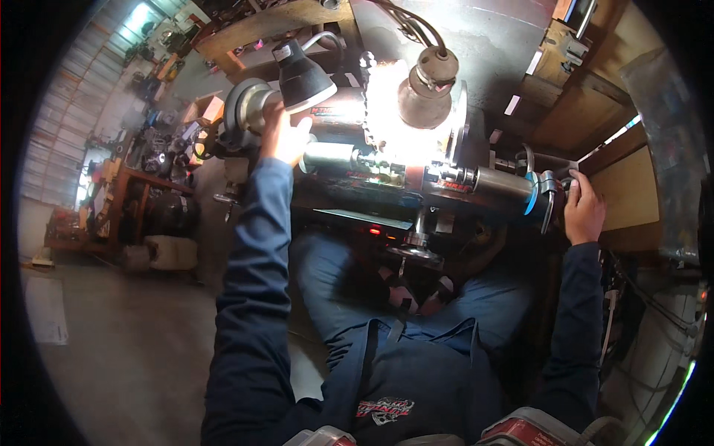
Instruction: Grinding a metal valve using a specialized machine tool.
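My left hand is at the left end of a bench machine, beside a round metal wheel and under a black lamp. Its thumb stands apart from the fingers, whose tips are partly hidden by the lamp. At the machine's right end, my right hand has its fingers curled around a part behind the metal clamp; what they grip is hidden. Between the hands lie a bright metal cylinder, thin shaft pieces in glare, and a thicker steel cylinder with a blue ring.
A second lamp hangs over the machine's middle with strong glare beneath it. A handwheel sticks out at the front, near my knees. Wooden panels stand at the right. A cluttered wooden rack and a pale canister stand at the left.
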Demonstrator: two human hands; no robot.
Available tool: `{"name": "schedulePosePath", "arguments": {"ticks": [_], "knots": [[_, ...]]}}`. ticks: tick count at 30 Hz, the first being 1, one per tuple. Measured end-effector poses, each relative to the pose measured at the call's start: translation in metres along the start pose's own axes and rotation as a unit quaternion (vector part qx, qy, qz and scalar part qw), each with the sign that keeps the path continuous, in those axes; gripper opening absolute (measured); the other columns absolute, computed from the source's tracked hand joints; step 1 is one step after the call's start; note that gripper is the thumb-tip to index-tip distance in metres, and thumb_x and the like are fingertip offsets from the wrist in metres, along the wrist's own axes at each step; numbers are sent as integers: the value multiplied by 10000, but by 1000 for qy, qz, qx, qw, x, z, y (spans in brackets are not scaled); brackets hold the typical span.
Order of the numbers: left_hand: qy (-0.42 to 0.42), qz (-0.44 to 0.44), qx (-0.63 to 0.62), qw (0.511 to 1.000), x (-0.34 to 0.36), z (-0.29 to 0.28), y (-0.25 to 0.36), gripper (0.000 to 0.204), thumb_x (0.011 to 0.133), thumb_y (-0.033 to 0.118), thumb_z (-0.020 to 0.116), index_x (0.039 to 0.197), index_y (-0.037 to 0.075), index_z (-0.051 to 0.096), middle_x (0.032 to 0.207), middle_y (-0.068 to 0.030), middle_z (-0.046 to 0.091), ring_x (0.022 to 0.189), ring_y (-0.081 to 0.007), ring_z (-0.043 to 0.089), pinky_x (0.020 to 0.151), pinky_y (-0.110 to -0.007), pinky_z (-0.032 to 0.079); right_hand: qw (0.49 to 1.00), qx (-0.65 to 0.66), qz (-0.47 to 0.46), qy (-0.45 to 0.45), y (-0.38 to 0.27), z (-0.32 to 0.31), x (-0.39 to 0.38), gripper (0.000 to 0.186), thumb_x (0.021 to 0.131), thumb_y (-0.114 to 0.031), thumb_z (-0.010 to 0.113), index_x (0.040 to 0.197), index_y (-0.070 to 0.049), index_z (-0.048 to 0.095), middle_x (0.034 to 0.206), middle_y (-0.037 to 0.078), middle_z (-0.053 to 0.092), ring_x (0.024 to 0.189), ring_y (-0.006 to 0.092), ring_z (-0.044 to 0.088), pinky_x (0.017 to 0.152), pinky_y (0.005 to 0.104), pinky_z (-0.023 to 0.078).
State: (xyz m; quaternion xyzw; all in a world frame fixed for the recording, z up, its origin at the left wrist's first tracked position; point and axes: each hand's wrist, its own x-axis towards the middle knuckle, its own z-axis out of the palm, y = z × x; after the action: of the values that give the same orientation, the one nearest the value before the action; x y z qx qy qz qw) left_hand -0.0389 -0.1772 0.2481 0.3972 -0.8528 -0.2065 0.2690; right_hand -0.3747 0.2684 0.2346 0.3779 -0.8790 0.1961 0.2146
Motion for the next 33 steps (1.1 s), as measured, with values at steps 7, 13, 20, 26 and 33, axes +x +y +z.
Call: {"name": "schedulePosePath", "arguments": {"ticks": [7,13,20,26,33], "knots": [[-53,-59,213,974,15,13,-23,633,912,302,461,1516,184,313,1617,-78,188,1504,-310,82,1187,-568,86,911,223,95,-333,83,54,64,361,914,-260,547,998,72,663,996,202,706,951,284,660,844,358,473],[-53,-63,225,971,14,18,-24,654,900,362,498,1518,230,328,1623,-53,184,1506,-299,84,1185,-576,54,746,238,282,-554,74,77,92,390,915,-387,613,1047,-27,682,970,53,670,870,161,583,813,300,449],[-26,-87,247,965,14,19,-24,644,915,394,459,1523,236,316,1624,-23,186,1505,-283,105,1191,-553,62,900,250,192,-299,73,48,63,440,970,-347,550,1140,45,657,1106,103,685,1032,182,604,925,333,446],[-8,-76,250,965,7,21,-27,637,918,382,442,1521,223,312,1624,-22,185,1502,-271,126,1183,-572,90,979,121,136,-89,6,12,20,367,985,-233,481,1214,17,623,1225,179,643,1159,317,586,1001,373,427],[1,-64,265,962,10,28,-33,636,919,383,454,1518,218,317,1619,-23,200,1497,-280,145,1171,-612,78,986,60,32,155,-4,25,-33,341,1019,-198,404,1158,15,631,1147,188,649,1070,357,591,935,438,432]]}}
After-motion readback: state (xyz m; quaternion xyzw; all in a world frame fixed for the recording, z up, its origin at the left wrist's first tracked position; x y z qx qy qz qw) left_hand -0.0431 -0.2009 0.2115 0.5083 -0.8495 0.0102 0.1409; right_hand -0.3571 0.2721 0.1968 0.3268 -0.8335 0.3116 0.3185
